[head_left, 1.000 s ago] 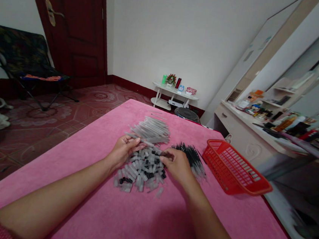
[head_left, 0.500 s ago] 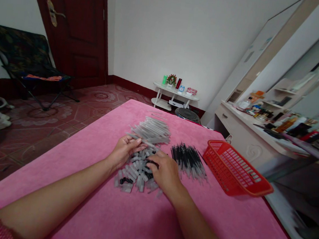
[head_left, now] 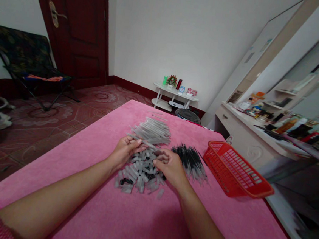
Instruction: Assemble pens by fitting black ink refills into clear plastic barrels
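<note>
My left hand [head_left: 127, 151] pinches a clear plastic pen barrel [head_left: 149, 144] between thumb and fingers, its far end pointing right. My right hand [head_left: 170, 167] is closed, fingertips at that right end; whatever it grips is too small to make out. Below both hands lies a loose heap of clear pen caps [head_left: 134, 172] mixed with small black pieces [head_left: 126, 181]. Behind the left hand is a stack of clear pen barrels [head_left: 153, 128]. To the right of my right hand lies a bundle of black-filled pen refills [head_left: 188, 158].
A red plastic basket [head_left: 227, 183] stands on the right of the pink-covered table [head_left: 84, 187]. Past the table's right edge is a cluttered dresser [head_left: 249, 132]. A small white stand [head_left: 176, 92] is beyond the far edge, and a folding chair [head_left: 36, 64] is at left.
My right hand has risen from the cap heap, moved slightly right and closed its fingers near the barrel's right end. My left hand stays put, holding the barrel.
</note>
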Available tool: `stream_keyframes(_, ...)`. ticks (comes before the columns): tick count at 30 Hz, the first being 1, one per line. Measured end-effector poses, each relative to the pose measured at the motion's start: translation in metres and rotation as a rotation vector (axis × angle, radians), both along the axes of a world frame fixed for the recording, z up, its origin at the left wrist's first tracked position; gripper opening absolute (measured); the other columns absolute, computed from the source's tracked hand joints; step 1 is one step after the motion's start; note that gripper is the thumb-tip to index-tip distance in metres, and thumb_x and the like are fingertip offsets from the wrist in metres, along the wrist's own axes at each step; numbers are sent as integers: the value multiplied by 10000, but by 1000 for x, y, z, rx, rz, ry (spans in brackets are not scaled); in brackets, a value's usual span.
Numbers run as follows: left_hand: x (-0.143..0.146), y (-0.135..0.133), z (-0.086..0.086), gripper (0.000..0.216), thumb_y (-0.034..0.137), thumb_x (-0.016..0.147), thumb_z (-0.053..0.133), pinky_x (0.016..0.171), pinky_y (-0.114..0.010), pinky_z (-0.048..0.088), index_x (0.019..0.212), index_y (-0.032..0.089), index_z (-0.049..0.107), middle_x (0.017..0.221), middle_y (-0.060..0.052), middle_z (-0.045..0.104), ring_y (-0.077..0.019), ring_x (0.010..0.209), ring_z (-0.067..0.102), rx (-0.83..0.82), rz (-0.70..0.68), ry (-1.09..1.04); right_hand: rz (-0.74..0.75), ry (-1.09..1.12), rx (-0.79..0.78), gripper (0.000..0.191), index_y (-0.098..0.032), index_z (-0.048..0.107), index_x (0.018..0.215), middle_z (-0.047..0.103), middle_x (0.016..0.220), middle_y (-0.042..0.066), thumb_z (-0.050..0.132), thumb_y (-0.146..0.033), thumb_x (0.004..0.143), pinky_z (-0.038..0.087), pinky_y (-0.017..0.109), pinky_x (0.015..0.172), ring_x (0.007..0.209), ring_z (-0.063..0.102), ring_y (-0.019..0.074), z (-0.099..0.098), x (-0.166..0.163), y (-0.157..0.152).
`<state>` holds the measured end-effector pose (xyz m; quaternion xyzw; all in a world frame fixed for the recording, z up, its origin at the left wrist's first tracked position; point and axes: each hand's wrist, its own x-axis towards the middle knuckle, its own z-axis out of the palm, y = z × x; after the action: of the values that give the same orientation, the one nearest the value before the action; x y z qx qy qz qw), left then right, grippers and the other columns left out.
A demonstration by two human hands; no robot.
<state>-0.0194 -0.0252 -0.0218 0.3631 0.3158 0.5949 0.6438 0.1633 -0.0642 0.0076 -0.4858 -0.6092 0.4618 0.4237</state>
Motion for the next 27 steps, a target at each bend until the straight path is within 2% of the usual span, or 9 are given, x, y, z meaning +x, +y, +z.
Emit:
stream_keyframes(3,0,1,-1,293,259,622,801,772,-262,561,782,113,604,790,-59,713,-163,764,695,4,1,-7,-20,53,3,304,-152,593,931,594,595,-40,639,-216,638,427,203,456,468,535,101,-1,-1,0)
stream_keyframes(9,0,3,-4,287,257,623,803,764,-254,562,788,114,616,775,-49,710,-165,761,698,3,-2,-3,-252,174,72,225,-158,616,789,673,694,40,665,-334,658,508,263,544,594,631,164,2,-2,2)
stream_keyframes(18,2,0,-5,252,237,648,789,749,-264,574,800,104,639,766,-54,708,-175,741,699,10,-35,-13,-248,158,45,217,-166,614,780,667,671,29,681,-308,630,509,267,531,572,638,168,-3,-4,3)
stream_keyframes(22,-1,7,-3,97,127,715,719,800,-214,567,701,110,625,736,-33,695,-145,786,695,-101,50,-215,-261,153,80,214,-167,610,773,669,681,33,677,-323,642,500,262,517,578,636,171,-1,-3,3)
stream_keyframes(24,-4,12,-1,89,66,756,656,790,-167,562,691,116,622,732,-20,689,-115,791,691,-190,119,-329,-273,160,86,211,-165,609,777,666,686,32,672,-318,647,494,259,516,580,635,170,0,-3,2)
stream_keyframes(27,-8,15,0,102,47,774,628,769,-154,567,702,119,628,750,-21,693,-107,780,689,-230,131,-357,-275,164,84,208,-164,611,780,658,678,26,672,-310,643,491,257,516,582,634,170,4,-3,2)
